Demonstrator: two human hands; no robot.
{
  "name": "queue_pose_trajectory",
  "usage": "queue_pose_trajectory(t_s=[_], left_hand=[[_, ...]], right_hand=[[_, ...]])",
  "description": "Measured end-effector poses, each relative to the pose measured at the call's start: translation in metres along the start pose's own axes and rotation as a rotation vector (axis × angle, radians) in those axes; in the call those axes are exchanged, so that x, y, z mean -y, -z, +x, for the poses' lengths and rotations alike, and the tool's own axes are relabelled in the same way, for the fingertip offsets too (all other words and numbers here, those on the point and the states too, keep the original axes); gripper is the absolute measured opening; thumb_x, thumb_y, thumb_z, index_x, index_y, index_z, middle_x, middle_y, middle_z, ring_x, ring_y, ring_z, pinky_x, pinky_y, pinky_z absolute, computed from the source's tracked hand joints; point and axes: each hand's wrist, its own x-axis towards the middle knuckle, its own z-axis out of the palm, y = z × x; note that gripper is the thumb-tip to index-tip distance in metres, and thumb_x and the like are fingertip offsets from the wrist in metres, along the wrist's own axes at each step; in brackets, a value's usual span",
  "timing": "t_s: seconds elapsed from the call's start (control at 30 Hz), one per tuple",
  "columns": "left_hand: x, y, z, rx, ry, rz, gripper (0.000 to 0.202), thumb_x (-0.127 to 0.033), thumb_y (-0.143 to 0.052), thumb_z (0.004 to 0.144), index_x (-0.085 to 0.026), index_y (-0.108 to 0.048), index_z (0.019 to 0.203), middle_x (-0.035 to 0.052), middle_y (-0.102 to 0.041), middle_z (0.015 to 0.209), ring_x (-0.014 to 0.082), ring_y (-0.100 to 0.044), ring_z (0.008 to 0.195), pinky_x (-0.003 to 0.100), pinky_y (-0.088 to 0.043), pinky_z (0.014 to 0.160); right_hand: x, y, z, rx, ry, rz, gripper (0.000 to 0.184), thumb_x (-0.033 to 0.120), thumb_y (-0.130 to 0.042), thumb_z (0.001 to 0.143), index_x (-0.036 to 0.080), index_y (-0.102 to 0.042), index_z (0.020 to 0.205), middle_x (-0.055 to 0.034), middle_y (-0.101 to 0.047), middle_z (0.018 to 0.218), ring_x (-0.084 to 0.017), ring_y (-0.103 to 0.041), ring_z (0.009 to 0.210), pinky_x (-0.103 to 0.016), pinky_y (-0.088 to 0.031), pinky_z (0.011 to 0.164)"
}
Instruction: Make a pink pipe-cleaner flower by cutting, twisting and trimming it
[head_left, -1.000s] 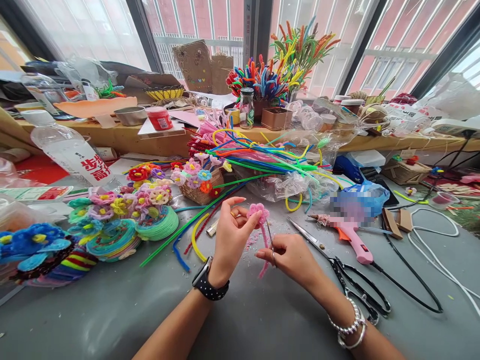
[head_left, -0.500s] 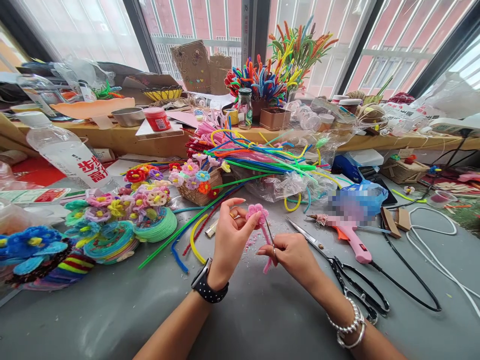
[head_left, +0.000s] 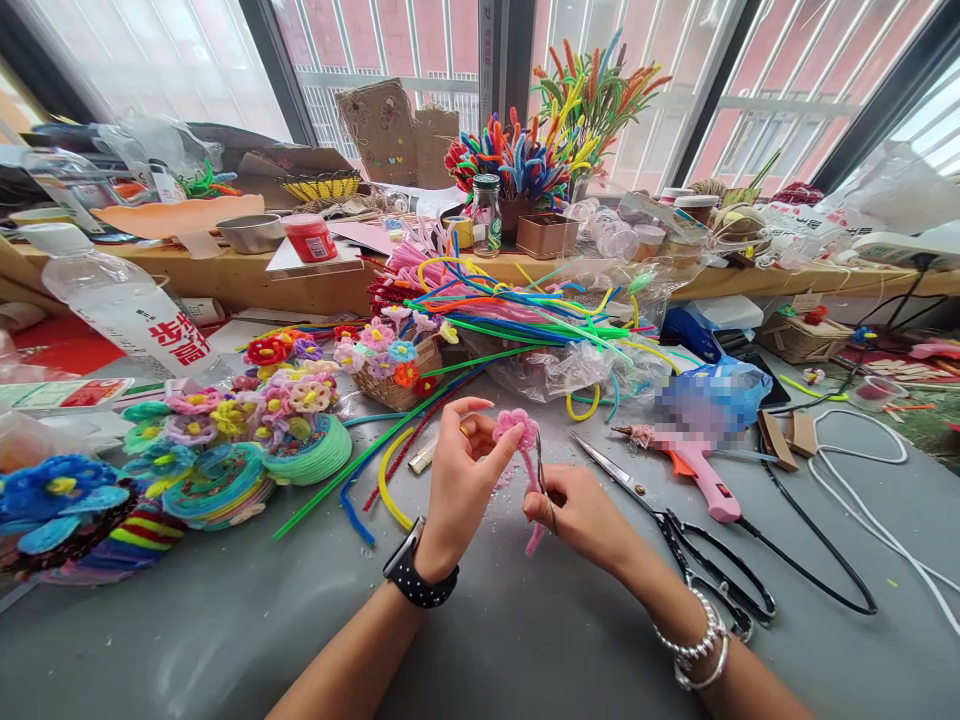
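Between the thumb and fingers of my left hand [head_left: 466, 460] is a pink pipe-cleaner flower [head_left: 516, 428], its fuzzy stem hanging down to the right. My right hand [head_left: 581, 512] is closed around small dark scissors [head_left: 541, 468], largely hidden by the fingers. Their thin blades point up beside the stem, just under the petals; whether they touch it I cannot tell. Bits of pink fluff lie on the grey table [head_left: 480, 640] behind the hands. Large black-handled scissors [head_left: 675, 535] rest to the right of my right hand.
A pink glue gun [head_left: 709, 480] with its cord lies at right. Finished pipe-cleaner flowers [head_left: 217, 430] crowd the left, near a plastic bottle [head_left: 127, 300]. Loose pipe cleaners [head_left: 495, 290] are heaped ahead, below a cluttered wooden shelf [head_left: 341, 270].
The small scissors' blades now appear as two separate lines, more upright beside the stem. My right hand has shifted slightly and turned; my left hand keeps its hold on the flower.
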Motion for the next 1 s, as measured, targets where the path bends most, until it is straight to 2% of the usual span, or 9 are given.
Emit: queue_pose_trajectory(t_s=[0.3,0.6,0.83,1.0], left_hand=[[-0.0003,-0.0036,-0.0006,0.008,0.012,-0.023,0.034,-0.028,-0.063,0.068,-0.019,-0.041,0.093,-0.0071,-0.046,0.062,0.0074,-0.051,0.057,0.019,-0.042,0.055],[0.0006,-0.0026,-0.0014,0.015,0.027,-0.042,0.032,-0.028,-0.06,0.071,-0.02,-0.04,0.094,-0.0051,-0.051,0.068,0.01,-0.058,0.066,0.021,-0.046,0.061],[-0.0016,-0.0018,0.0009,0.01,0.013,-0.097,0.037,-0.023,-0.061,0.07,-0.019,-0.037,0.098,-0.0016,-0.056,0.076,0.0124,-0.061,0.073,0.022,-0.047,0.063],[-0.0038,-0.0008,0.0015,0.033,0.015,-0.114,0.04,-0.021,-0.061,0.069,-0.019,-0.036,0.1,-0.0014,-0.058,0.076,0.0124,-0.061,0.072,0.023,-0.048,0.064]], right_hand=[[0.0028,0.0013,-0.0002,-0.043,-0.025,0.044,0.073,0.076,-0.022,0.066,0.015,-0.055,0.046,-0.0015,-0.052,0.045,-0.011,-0.046,0.045,-0.021,-0.031,0.046],[0.0034,-0.0018,-0.0002,-0.113,-0.09,0.083,0.068,0.074,-0.03,0.066,0.016,-0.053,0.04,-0.0013,-0.052,0.04,-0.01,-0.047,0.041,-0.021,-0.035,0.048],[0.003,-0.0003,0.0002,-0.09,-0.091,0.105,0.065,0.071,-0.035,0.068,0.016,-0.056,0.042,-0.0014,-0.055,0.041,-0.011,-0.051,0.041,-0.022,-0.037,0.049],[0.0023,0.0004,-0.001,-0.049,-0.089,0.136,0.062,0.069,-0.038,0.068,0.015,-0.059,0.046,-0.0007,-0.054,0.043,-0.01,-0.05,0.04,-0.02,-0.036,0.044]])
